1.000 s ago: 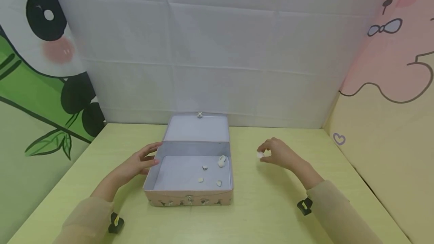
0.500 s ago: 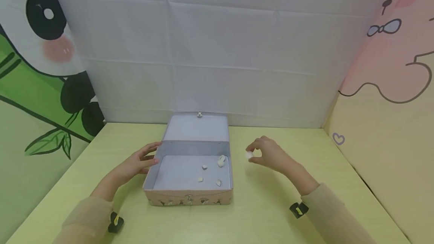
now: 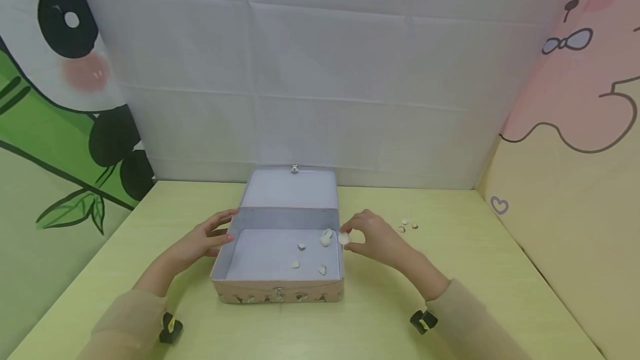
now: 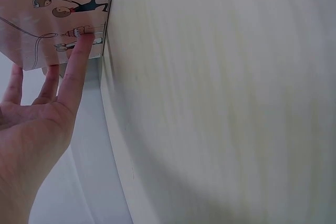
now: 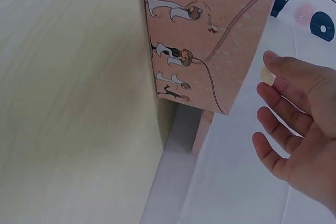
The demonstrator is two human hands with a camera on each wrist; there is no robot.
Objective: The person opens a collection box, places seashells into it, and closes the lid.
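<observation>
A pink tin case (image 3: 280, 291) with a pale lining stands on the table, its lid (image 3: 292, 189) tipped back. My left hand (image 3: 202, 239) rests its fingertips on the case's left side, fingers extended; the left wrist view shows these fingers (image 4: 76, 74) against the printed wall. Between thumb and index finger, my right hand (image 3: 377, 240) pinches a small whitish shell (image 3: 344, 238) at the case's right rim. In the right wrist view the shell (image 5: 268, 75) looks cream, and the other fingers are loosely bent. Inside the case lie several small shells, one larger piece (image 3: 326, 238) near the right wall.
Three small shells (image 3: 402, 229) lie on the pale wooden table (image 3: 300, 332) to the right of my right hand. A white cloth backdrop (image 3: 325, 71) rises behind the case. Printed panels stand at both sides, a panda on the left (image 3: 67, 21) and a pink animal on the right (image 3: 575, 71).
My right hand has moved left with the shell, from over the table to the case's right rim, uncovering the shells on the table. The left hand has stayed in place.
</observation>
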